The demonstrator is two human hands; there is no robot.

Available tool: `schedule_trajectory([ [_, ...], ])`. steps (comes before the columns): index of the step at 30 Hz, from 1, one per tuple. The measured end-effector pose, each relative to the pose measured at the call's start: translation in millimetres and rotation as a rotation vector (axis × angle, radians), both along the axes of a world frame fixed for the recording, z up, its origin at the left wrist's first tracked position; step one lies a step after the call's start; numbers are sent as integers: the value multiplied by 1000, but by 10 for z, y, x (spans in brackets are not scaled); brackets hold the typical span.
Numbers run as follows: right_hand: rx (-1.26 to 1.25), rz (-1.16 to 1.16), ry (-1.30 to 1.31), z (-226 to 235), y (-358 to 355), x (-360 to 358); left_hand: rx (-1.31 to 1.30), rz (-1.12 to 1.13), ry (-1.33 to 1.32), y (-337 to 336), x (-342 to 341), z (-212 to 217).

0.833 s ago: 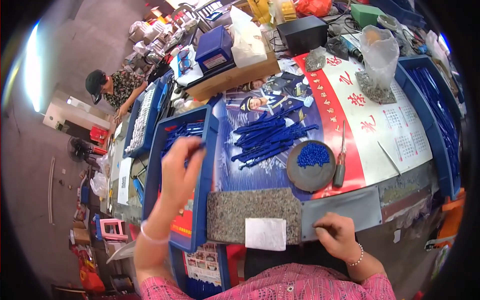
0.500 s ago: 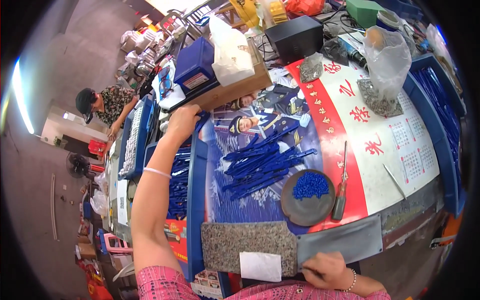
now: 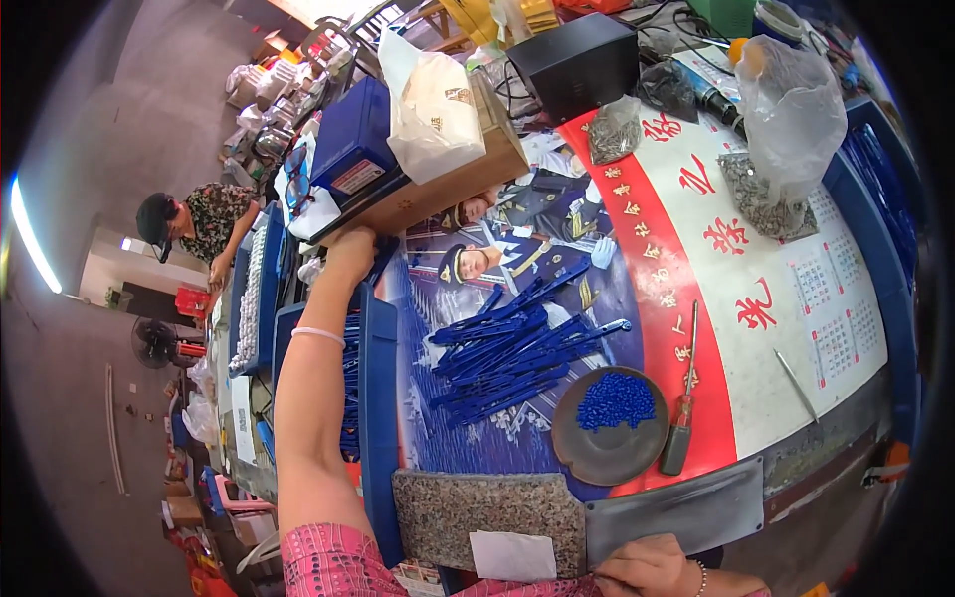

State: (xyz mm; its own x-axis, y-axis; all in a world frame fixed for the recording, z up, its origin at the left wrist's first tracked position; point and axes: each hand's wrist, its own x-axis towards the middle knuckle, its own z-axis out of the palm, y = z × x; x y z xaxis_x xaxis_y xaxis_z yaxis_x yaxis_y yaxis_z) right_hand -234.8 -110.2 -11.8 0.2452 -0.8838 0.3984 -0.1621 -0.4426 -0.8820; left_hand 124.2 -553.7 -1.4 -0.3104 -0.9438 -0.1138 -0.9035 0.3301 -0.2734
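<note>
A: What does the left hand [image 3: 353,255] have in its grip?
B: I cannot tell; the fingers are turned away. It is at the far end of the long blue plastic bin [image 3: 380,428], and a dark blue piece [image 3: 384,259] shows just beside it.
A: And the right hand [image 3: 647,567]?
B: Its fingers are curled, at the near side of the flat grey metal plate [image 3: 686,505]. Whether that grip encloses anything, I cannot see.
A: Where are the slim, glossy blue strips [image 3: 517,348]?
B: A loose heap lies right of the bin, on the printed poster with a red band [image 3: 704,418]. More lie inside the bin, beside the left forearm.
A: How would one handle?
B: Light, I'd guess, fairly stiff and a little slippery. I'd pinch it mid-length, where it lies clear of its neighbours.
A: Farther out?
B: To the right, a round dark dish [image 3: 609,460] holds small blue pellets [image 3: 617,400]; beyond the left hand is a brown wooden box [image 3: 448,186].
</note>
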Motion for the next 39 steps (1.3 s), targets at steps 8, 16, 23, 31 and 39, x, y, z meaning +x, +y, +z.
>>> schedule_trajectory([
  [8,11,-36,5,31,72,8,-226,52,-32,290,-370,250],
  [16,-6,-46,142,-176,84,97,320,-136,977,2211,-1498,1185],
  [23,8,-218,217,-48,193,248,895,-712,1059,3818,-2168,1754],
  [31,-49,-208,177,-327,176,264,647,-541,1297,3571,-1919,1577],
  [39,-67,-148,169,-124,156,201,-72,-554,716,2052,-1980,508],
])
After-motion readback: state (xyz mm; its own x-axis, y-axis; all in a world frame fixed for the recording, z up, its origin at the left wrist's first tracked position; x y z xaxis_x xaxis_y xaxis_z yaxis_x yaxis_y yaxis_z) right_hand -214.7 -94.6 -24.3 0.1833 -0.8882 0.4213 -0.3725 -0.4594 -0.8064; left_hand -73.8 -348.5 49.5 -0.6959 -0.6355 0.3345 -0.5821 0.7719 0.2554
